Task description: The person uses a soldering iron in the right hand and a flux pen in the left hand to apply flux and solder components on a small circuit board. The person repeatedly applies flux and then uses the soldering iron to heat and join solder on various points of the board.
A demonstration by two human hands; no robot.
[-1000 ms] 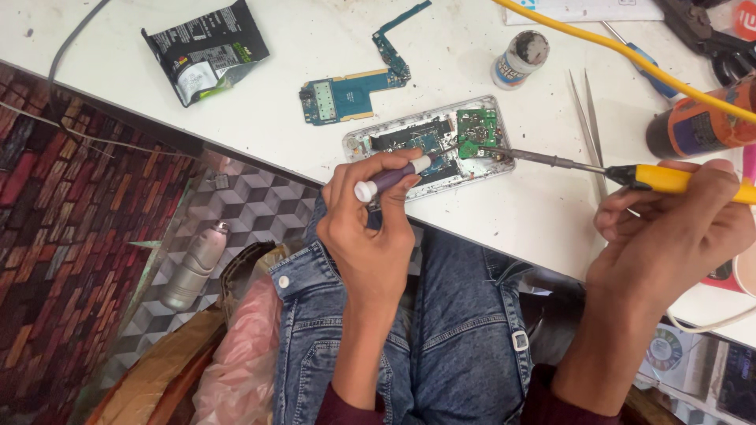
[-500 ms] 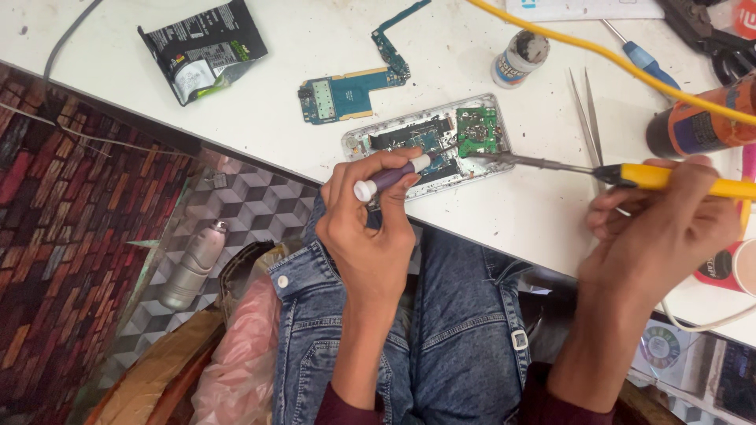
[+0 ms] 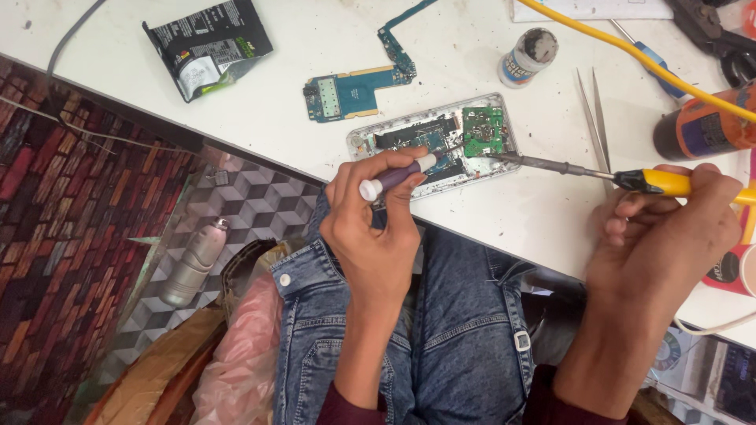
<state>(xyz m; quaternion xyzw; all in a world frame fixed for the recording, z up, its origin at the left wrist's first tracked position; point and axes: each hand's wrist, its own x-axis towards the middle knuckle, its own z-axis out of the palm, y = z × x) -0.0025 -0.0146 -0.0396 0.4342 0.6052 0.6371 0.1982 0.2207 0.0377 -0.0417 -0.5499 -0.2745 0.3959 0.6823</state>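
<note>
An opened phone frame (image 3: 370, 140) with a green circuit board (image 3: 483, 130) lies near the front edge of the white table (image 3: 299, 79). My left hand (image 3: 376, 228) grips a small purple-and-white tool (image 3: 398, 176), whose tip rests on the phone's inside. My right hand (image 3: 669, 236) holds a yellow-handled soldering iron (image 3: 665, 182); its metal shaft reaches left and the tip touches the green board.
A loose blue circuit board (image 3: 346, 90) with a flex strip, a torn dark pouch (image 3: 206, 46), a small flux jar (image 3: 528, 57), tweezers (image 3: 592, 106), a blue screwdriver (image 3: 657, 63), an orange-capped can (image 3: 701, 126) and a yellow cable (image 3: 630, 55) lie on the table. Below, a metal bottle (image 3: 193, 260) on the patterned floor.
The view has shifted slightly. Both hands stay on their tools over the phone; the soldering tip remains at the green board.
</note>
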